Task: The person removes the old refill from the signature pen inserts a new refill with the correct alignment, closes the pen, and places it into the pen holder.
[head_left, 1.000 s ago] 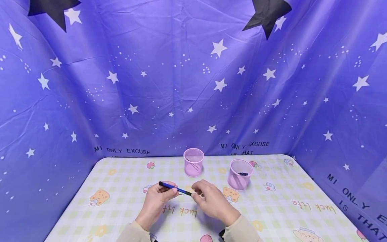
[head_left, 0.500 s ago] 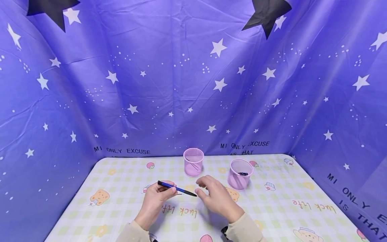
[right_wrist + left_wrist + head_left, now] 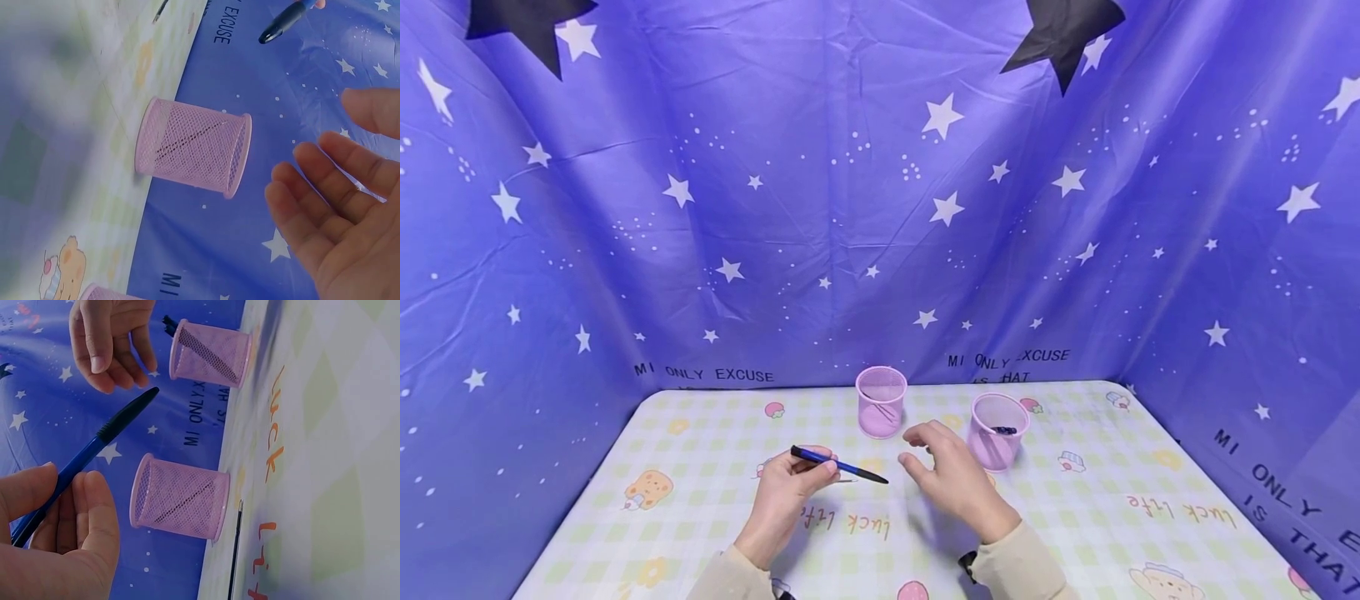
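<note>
A blue pen point(image 3: 859, 472) with black ends is pinched between the thumb and fingers of my left hand point(image 3: 784, 500), held above the table. Its black tapered tip points right, as the left wrist view also shows. My right hand point(image 3: 961, 482) hovers to the right of that tip with fingers spread and relaxed, touching nothing. On the table below the pen lies a thin dark pen refill point(image 3: 237, 547) with a pale metal tip. A pink mesh cup point(image 3: 881, 417) behind the hands holds a thin dark stick, seen slanting through the mesh.
Right of my right hand stands a second pink mesh cup point(image 3: 997, 446), holding a dark pen-like thing point(image 3: 1004, 431) that leans inside. A checked tablecloth point(image 3: 700, 467) covers the table. Blue star-print curtains point(image 3: 827, 208) rise behind it and at both sides.
My right hand has let go of the pen's black tip and drawn back to the right, its fingers opening. The left hand keeps the pen almost where it was.
</note>
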A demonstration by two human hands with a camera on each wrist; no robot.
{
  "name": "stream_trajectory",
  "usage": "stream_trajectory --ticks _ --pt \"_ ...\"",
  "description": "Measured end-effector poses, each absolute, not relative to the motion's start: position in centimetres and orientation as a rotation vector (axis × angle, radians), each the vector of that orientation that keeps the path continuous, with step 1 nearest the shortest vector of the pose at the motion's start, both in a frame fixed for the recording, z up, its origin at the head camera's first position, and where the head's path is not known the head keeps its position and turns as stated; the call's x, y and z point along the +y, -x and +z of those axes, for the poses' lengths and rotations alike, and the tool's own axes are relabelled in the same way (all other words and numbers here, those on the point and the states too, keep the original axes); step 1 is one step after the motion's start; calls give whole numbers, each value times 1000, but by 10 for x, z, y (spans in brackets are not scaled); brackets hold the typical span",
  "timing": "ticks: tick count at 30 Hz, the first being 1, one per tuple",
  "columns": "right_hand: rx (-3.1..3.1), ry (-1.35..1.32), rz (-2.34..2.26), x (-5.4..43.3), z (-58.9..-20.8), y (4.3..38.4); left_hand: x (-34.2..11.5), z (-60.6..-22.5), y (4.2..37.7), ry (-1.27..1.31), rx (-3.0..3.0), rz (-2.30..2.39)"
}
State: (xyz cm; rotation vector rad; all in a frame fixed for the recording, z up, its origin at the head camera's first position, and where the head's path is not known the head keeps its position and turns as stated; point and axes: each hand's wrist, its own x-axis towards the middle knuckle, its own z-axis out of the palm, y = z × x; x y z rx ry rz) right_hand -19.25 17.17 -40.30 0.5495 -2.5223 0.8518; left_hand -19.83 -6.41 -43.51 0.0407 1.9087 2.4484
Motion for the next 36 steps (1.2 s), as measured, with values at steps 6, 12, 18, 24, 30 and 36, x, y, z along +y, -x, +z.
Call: stream_trajectory --ticks 6,12,18,24,30,36 --pt "-2523 -525 865 178 -401 193 -62 -433 199 -54 1916 2428" --pt "-2496 -526 853 187 -399 193 -59 -432 200 -60 1931 2422" --pt "-2448 -540 792 197 -397 193 -56 -432 202 -61 1947 2421" --pt "-2444 -519 748 207 -395 192 -53 -432 204 -61 1968 2410" --pt "-2438 -509 760 215 -394 192 -51 -430 206 -61 1959 2417" --pt "-2420 -493 718 224 -394 191 -49 -429 208 -60 1956 2420"
